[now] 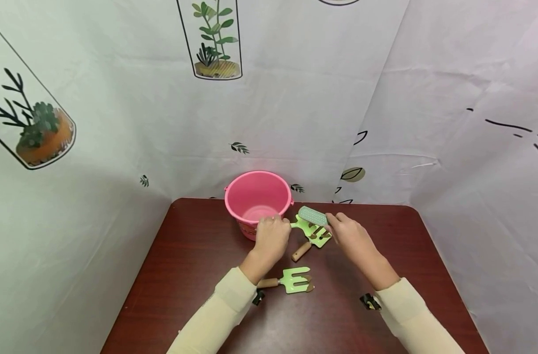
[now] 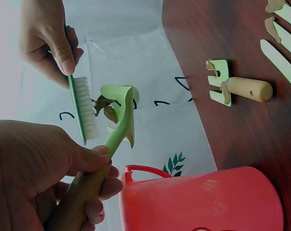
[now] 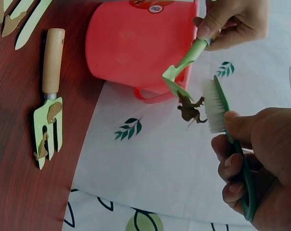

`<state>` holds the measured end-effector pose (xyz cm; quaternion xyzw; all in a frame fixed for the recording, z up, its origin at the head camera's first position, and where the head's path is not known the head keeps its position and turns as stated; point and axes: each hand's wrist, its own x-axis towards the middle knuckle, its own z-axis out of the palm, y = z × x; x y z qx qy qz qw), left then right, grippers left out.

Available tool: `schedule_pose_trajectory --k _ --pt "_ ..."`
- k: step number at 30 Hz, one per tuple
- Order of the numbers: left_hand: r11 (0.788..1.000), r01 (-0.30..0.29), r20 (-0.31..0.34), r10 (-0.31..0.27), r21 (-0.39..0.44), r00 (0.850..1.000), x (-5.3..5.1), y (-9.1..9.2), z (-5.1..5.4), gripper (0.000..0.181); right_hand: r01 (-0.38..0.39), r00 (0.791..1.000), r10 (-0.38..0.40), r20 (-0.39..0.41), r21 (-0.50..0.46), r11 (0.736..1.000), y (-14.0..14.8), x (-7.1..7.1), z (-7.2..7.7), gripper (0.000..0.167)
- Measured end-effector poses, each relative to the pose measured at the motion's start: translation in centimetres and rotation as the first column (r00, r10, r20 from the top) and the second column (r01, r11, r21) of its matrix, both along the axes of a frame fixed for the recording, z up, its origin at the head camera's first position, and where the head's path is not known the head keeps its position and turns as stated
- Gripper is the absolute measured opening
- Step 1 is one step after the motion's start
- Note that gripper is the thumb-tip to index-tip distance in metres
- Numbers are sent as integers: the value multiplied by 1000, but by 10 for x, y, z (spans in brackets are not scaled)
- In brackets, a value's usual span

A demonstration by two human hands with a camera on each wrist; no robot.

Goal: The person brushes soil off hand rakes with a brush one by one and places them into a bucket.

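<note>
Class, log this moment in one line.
left hand: grips green tool; right hand: holds brush; bristles: face tool's brown clumps; pink bucket: on table

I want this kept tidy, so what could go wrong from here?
The brown clumps on the green tool are beside the bucket rather than over it, so they could drop onto the table. The brush sits so close that it might flick them away. The left hand is near the bucket and might nudge it.
</note>
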<state>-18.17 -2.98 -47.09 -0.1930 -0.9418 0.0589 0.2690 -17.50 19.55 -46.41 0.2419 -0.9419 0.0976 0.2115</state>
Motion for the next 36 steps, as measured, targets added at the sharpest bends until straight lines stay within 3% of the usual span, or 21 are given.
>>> schedule_pose_trajectory --k 17,29,36 --pt "1000 7 12 -7 11 1000 -1 0 -4 13 0 997 7 -70 101 995 -5 -3 -6 32" --pt "1000 0 32 -1 9 999 -2 -1 -6 10 27 999 -25 -19 70 997 1 -4 -2 26" --pt "1000 -9 75 8 6 997 -1 -1 -4 10 29 1000 -29 -4 59 998 4 -4 -4 29"
